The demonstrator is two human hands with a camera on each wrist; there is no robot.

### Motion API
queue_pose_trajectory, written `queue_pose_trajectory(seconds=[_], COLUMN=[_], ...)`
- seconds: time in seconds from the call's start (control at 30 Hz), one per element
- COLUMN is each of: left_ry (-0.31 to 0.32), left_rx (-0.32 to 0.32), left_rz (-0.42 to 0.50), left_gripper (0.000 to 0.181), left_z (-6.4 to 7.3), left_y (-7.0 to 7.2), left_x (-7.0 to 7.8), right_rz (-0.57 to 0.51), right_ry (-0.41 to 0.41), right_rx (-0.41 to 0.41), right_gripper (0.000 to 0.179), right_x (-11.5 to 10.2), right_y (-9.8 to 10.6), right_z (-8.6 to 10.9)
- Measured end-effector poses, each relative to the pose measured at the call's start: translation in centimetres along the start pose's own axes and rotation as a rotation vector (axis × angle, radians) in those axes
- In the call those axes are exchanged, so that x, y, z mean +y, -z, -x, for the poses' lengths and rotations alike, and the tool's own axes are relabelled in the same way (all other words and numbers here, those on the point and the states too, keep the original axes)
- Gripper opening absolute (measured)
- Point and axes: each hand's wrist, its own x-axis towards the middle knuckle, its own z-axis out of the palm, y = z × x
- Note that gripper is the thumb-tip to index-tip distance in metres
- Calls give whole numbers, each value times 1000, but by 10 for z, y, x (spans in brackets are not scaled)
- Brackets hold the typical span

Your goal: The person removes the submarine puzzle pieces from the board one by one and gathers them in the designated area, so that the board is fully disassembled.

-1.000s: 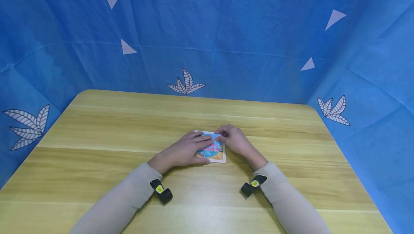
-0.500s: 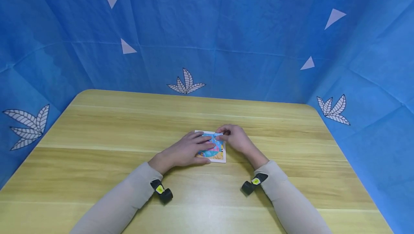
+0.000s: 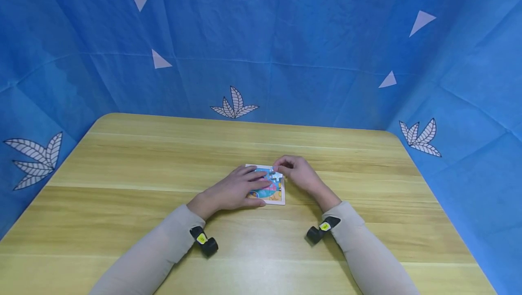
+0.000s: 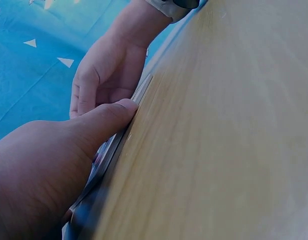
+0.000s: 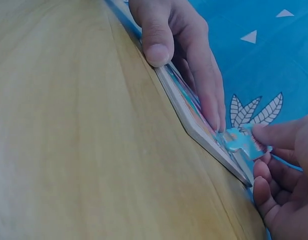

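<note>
A small square jigsaw puzzle [image 3: 275,202] with a white border and a colourful picture lies on the table. My left hand [image 3: 236,189] rests across its left side, fingers extended over the picture and thumb at the near edge. At the upper right corner, my right hand [image 3: 299,173] pinches a light blue puzzle piece [image 5: 244,141] between thumb and fingers. In the right wrist view that piece is tilted up above the tray, close to my left fingertips. My left hand hides much of the picture.
The wood-grain table [image 3: 163,150] spreads around the puzzle on all sides. A blue cloth backdrop [image 3: 261,36] with white triangles and leaf prints stands behind the table and along its sides.
My right hand has drawn the corner piece up, and it now tilts out of the puzzle. The left hand has stayed in place on the puzzle.
</note>
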Motion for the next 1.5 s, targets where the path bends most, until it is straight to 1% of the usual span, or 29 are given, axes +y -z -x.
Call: queue_pose_trajectory(seconds=[0.1,0.33,0.6,0.83,0.97,1.2,1.3,1.4,1.5], left_ry=[-2,-6,0,-7,-5,7,3,-2,-4], left_rx=[0,1,-7,-3,1,19,19,22,24], left_rz=[-1,-6,-8,-6,-15,-47,-53,-52,-46], left_gripper=[62,62,63,62,63,63,63,64,64], left_z=[0,0,0,1,0,-4,-3,-2,-1], left_y=[0,-1,-1,0,1,5,2,-1,-3], left_x=[0,0,-1,0,-1,-4,-4,-3,-2], right_rz=[-9,-72,-103,-113,-115,-57,-5,42,52], right_ry=[3,-35,-38,-37,-43,-33,-47,-57,-64], right_rx=[9,28,71,111,111,92,88,104,125], right_gripper=[14,21,23,24,24,26,27,26,25], right_x=[0,-4,-2,2,4,6,12,20,28], right_y=[1,4,9,19,28,47,53,60,67], right_z=[1,3,3,6,7,9,13,19,25])
